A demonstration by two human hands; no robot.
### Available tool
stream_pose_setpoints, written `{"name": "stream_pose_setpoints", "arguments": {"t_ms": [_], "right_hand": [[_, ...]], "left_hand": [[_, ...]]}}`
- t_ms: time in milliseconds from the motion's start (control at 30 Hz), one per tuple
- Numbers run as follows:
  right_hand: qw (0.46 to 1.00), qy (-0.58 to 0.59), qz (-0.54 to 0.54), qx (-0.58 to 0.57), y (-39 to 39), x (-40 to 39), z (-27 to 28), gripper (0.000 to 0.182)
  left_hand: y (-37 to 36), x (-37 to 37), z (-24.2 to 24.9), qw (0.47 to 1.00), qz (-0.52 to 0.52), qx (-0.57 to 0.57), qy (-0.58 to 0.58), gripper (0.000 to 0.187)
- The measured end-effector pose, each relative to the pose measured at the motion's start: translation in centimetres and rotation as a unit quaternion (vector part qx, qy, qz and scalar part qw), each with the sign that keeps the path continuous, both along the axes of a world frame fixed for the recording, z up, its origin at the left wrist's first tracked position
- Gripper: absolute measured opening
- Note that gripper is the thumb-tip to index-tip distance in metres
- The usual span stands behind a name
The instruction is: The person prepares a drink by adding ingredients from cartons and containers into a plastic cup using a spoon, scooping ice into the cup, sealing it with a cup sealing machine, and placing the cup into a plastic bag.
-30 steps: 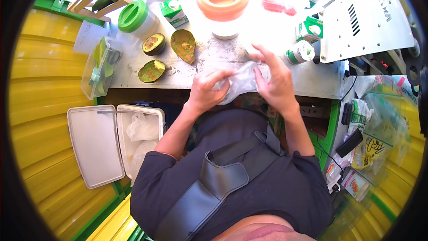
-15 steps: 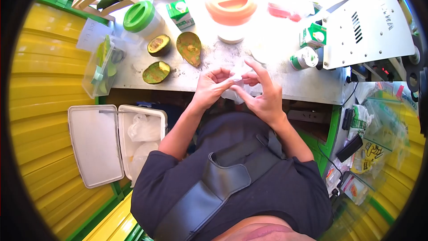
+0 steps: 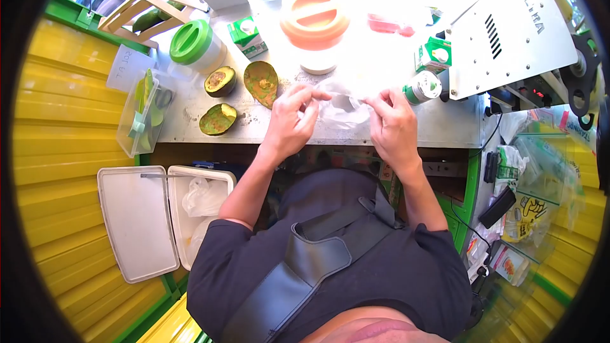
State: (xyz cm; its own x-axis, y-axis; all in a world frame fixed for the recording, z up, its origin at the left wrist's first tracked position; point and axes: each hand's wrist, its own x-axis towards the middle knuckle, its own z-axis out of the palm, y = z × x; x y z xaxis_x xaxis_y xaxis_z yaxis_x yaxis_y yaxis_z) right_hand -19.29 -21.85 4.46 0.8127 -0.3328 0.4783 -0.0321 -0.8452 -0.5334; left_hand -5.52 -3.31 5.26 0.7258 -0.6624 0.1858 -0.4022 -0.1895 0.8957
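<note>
A clear plastic bag (image 3: 344,112) stretches between my two hands over the front of the metal counter. My left hand (image 3: 293,119) pinches one side of its rim between thumb and fingers. On the opposite side, the fingertips of my right hand (image 3: 393,124) grip the rim, and the bag's mouth spreads between them. Left of my left hand lie a hollowed avocado half (image 3: 261,82), an avocado half with its pit (image 3: 220,81) and another scooped half (image 3: 218,119). A green-and-white can (image 3: 424,87) stands just beyond my right hand.
Behind the bag stands an orange-lidded jug (image 3: 315,25); a green-lidded jug (image 3: 190,43) and a carton (image 3: 247,35) are to its left. A second carton (image 3: 434,54) sits beside a metal machine (image 3: 515,32). An open cooler (image 3: 202,203) holds white bags below left.
My hands have moved apart sideways, and the bag, bunched between my fingertips before, is now spread out between them. The camera view has shifted slightly.
</note>
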Motion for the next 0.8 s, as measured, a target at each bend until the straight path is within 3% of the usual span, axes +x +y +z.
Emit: {"name": "stream_pose_setpoints", "arguments": {"t_ms": [33, 100, 200, 300, 367, 400, 467, 500, 567, 600, 700, 800], "right_hand": [[0.999, 0.019, -0.023, 0.028, 0.4, 0.2, 0.8, 0.015], [0.997, 0.036, -0.048, 0.056, 0.4, 0.5, 1.0, 0.013], [0.995, 0.031, -0.097, -0.01, -0.7, 1.0, 0.2, 0.02], [0.99, 0.062, -0.11, 0.063, -1.1, 1.4, 0.6, 0.023], [0.958, 0.141, -0.104, 0.226, -1.6, 1.9, 2.0, 0.027], [0.958, 0.141, -0.104, 0.226, -2.4, 2.3, 2.4, 0.027], [0.976, 0.156, -0.054, 0.143, -4.9, 3.4, 2.8, 0.058], [0.976, 0.156, -0.054, 0.144, -5.8, 3.7, 2.3, 0.058], [0.973, 0.193, 0.1, -0.084, -7.2, 4.7, 1.3, 0.095], [0.945, 0.296, 0.129, -0.053, -7.6, 5.3, 1.2, 0.118], [0.916, 0.368, 0.156, -0.029, -7.6, 7.3, 0.8, 0.116], [0.936, 0.322, 0.144, -0.013, -8.2, 7.5, 0.1, 0.115]], "left_hand": [[-0.5, -0.1, 0.1, 1.0, 0.0, 0.0, 0.0, 0.009], [-1.3, 0.2, 0.3, 0.988, 0.049, 0.042, -0.143, 0.011], [-1.3, 1.0, 0.5, 0.989, 0.021, 0.082, -0.12, 0.019], [-1.0, 1.6, 1.0, 0.987, -0.021, 0.104, -0.124, 0.03], [-0.7, 2.0, 1.8, 0.985, -0.043, 0.116, -0.12, 0.035], [-0.5, 2.3, 2.4, 0.983, -0.063, 0.137, -0.105, 0.036], [0.0, 3.1, 2.7, 0.98, -0.083, 0.16, -0.088, 0.037], [0.1, 3.5, 2.7, 0.975, -0.096, 0.172, -0.105, 0.037], [0.1, 3.9, 2.7, 0.969, -0.111, 0.184, -0.124, 0.037], [0.1, 4.0, 2.7, 0.967, -0.118, 0.187, -0.126, 0.037], [0.0, 3.9, 2.8, 0.965, -0.126, 0.201, -0.116, 0.037], [0.0, 3.9, 2.3, 0.965, -0.13, 0.212, -0.081, 0.037]]}}
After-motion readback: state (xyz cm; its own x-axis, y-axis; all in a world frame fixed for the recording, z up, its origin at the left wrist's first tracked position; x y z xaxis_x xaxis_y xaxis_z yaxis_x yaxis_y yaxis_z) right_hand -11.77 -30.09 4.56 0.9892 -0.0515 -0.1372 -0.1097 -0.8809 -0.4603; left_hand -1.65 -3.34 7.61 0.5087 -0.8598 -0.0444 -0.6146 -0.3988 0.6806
